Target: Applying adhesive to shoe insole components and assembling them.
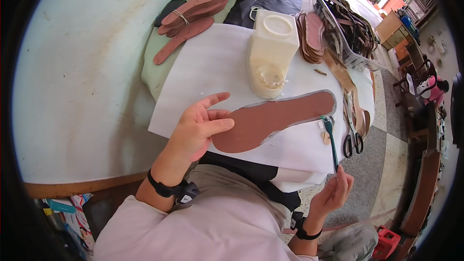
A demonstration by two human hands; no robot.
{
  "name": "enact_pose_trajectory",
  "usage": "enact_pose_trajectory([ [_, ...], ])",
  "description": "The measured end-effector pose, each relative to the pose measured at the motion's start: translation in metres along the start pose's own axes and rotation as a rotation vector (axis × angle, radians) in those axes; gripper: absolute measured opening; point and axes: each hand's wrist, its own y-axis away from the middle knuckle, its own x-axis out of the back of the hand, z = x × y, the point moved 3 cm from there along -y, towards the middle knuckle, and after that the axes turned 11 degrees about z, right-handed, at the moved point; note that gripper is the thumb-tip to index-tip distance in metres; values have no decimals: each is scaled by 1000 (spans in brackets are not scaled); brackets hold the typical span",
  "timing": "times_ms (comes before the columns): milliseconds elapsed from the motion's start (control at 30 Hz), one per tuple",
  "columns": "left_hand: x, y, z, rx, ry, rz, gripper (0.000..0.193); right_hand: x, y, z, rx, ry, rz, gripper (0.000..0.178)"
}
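My left hand point(195, 128) pinches a brown shoe insole point(275, 121) at its wide end, thumb on top, with the index finger stretched away. A greyish-white smear runs along the insole's edge. In my right hand point(333, 191) is a green toothbrush point(332, 140), gripped near the end of its handle. Its bristle head meets the edge of the insole's narrow end at the right. Just beyond the insole, a cream plastic container point(273, 43) stands on the white sheet point(203, 77), with whitish paste around its low round opening.
Bundled insoles point(195, 12) lie at the far left, and another insole stack point(311, 36) sits right of the container. A clear bin point(333, 24) holds dark strips. Black-handled scissors point(353, 140) and tan strips point(345, 75) lie by the right edge. A person point(437, 89) is farther right.
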Motion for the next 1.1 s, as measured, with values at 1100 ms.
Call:
enact_pose_trajectory([
  [1100, -37, 10, 98, -969, -401, 252, 111, -4, 20, 8, -124, -162, -7, 29],
])
